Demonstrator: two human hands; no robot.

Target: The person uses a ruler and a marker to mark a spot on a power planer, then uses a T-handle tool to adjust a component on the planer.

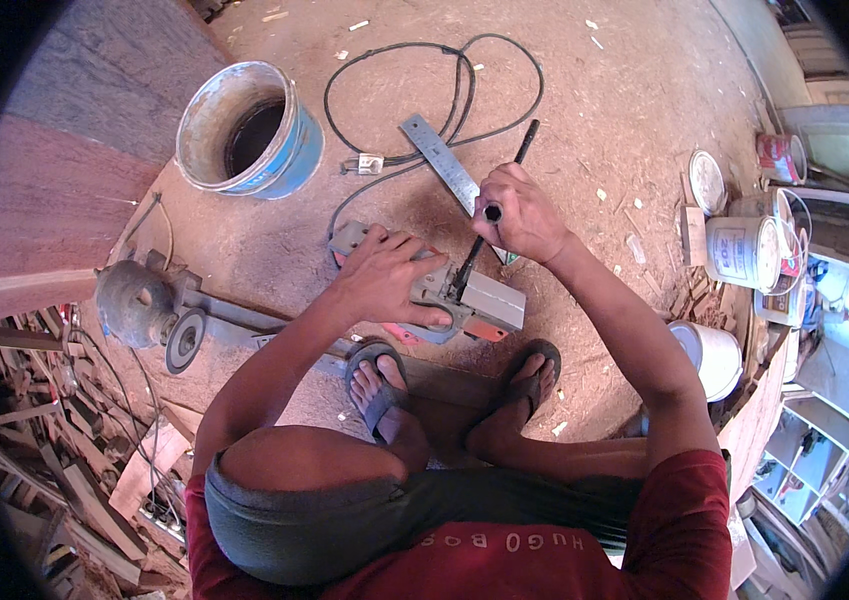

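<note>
On the dusty workshop floor (584, 120), a squatting person works over a grey power tool (444, 295).

The left hand (389, 280) lies flat on top of the tool with its grip spread wide, pinning it just ahead of the sandalled feet. The right hand (522, 212) has its grip pressed tight round a black-handled screwdriver (499, 205), tip down at the tool's top. A steel ruler (441, 160) sits just behind, a blue bucket (249, 130) further left, and a black cable (444, 90) loops nearby.

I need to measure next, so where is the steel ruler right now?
In the head view the ruler lies flat on the dusty floor just above the right hand, its near end hidden behind that hand, beside the black cable and right of the blue bucket.
</note>
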